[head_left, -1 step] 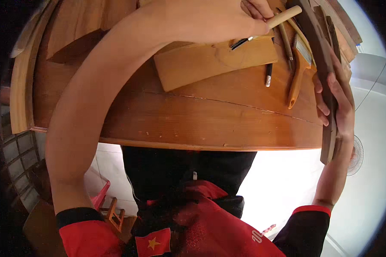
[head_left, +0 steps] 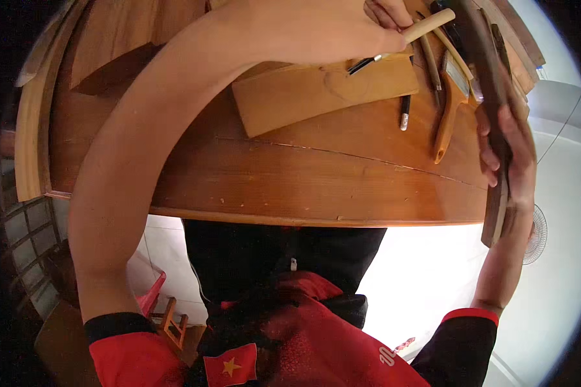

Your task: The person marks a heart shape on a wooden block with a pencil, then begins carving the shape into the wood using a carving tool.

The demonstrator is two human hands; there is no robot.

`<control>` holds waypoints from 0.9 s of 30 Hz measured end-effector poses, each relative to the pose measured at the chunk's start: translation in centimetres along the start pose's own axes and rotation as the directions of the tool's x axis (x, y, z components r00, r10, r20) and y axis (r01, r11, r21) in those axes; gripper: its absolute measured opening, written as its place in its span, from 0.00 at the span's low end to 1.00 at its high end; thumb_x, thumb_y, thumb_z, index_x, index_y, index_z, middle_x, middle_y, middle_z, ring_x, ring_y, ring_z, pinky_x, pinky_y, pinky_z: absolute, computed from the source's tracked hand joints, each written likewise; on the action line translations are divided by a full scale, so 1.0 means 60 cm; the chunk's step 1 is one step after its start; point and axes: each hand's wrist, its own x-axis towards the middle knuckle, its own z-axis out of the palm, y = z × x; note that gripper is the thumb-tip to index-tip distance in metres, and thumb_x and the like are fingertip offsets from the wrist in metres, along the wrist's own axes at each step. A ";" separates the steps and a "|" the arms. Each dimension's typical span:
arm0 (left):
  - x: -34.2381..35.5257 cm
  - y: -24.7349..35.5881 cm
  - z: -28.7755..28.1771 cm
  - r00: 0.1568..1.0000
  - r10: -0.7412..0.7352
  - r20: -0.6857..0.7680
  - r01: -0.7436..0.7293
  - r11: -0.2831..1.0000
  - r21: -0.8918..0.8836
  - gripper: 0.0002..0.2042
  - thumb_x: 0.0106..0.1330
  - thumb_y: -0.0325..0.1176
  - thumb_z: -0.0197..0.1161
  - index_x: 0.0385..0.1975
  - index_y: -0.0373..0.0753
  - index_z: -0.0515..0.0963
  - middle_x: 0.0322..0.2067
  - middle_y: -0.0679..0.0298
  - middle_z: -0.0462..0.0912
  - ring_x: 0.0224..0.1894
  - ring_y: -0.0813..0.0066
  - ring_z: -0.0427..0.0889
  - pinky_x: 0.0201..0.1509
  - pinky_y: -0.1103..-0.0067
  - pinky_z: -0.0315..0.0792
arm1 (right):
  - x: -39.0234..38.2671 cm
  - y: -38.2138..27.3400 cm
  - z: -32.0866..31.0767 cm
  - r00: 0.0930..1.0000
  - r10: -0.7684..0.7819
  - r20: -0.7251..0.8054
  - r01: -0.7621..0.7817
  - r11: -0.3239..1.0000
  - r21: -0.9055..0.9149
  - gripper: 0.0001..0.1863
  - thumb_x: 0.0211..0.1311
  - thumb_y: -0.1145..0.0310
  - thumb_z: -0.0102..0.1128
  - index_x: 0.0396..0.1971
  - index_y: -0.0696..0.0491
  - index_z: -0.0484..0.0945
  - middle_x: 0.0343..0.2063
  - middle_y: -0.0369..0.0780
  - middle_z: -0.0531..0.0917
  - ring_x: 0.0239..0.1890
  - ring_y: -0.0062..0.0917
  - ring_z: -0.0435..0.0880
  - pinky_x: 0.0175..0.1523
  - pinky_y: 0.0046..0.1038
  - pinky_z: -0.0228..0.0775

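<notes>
My left hand [head_left: 382, 27] reaches across the far side of the workbench [head_left: 316, 180], fingers wrapped round a chisel with a round pale wooden handle [head_left: 431, 26]. Its dark, narrow blade points down-left onto a flat wooden board [head_left: 290, 103], close to a faint curved pencil line. At the right, a long dark wooden bar [head_left: 495, 216] is gripped by my right hand [head_left: 515, 145]. The bar's far end is beside the chisel handle's butt, with a small gap between them. Part of the left fingers is cut off by the top edge.
A flat brush with an orange handle [head_left: 447, 122], a black pencil with an eraser [head_left: 405, 113] and several slim wooden-handled tools [head_left: 430, 61] lie right of the board. Thick timber pieces [head_left: 113, 48] stand at the far left. The bench's front edge [head_left: 290, 222] runs before me.
The far part of the dark bar has swung right, away from the chisel handle, and my right hand has shifted slightly with it. The left hand and chisel look still.
</notes>
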 end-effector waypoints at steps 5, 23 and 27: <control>-0.020 -0.009 0.033 0.949 0.256 -0.186 -0.241 0.966 0.098 0.15 0.72 0.32 0.64 0.51 0.26 0.83 0.31 0.53 0.88 0.24 0.75 0.83 0.30 0.76 0.76 | 0.013 -0.006 -0.007 1.000 -0.022 -0.018 0.020 0.993 -0.117 0.31 0.81 0.58 0.49 0.78 0.52 0.59 0.31 0.35 0.74 0.14 0.08 0.64 0.11 0.12 0.57; -0.016 0.015 -0.005 0.997 0.078 0.023 -0.078 0.997 0.006 0.15 0.74 0.34 0.61 0.48 0.25 0.80 0.30 0.55 0.87 0.28 0.73 0.85 0.36 0.73 0.78 | 0.056 -0.022 -0.053 0.998 -0.018 0.054 0.029 0.974 -0.223 0.32 0.80 0.52 0.51 0.77 0.49 0.61 0.31 0.33 0.73 0.13 0.06 0.60 0.11 0.11 0.52; -0.017 0.026 0.022 0.994 -0.078 -0.076 0.090 0.983 0.160 0.14 0.75 0.33 0.61 0.47 0.24 0.79 0.28 0.56 0.86 0.28 0.73 0.85 0.35 0.74 0.78 | 0.056 -0.030 -0.040 1.000 0.026 0.007 -0.024 0.971 -0.236 0.33 0.80 0.52 0.52 0.77 0.49 0.61 0.31 0.33 0.73 0.14 0.05 0.60 0.11 0.10 0.51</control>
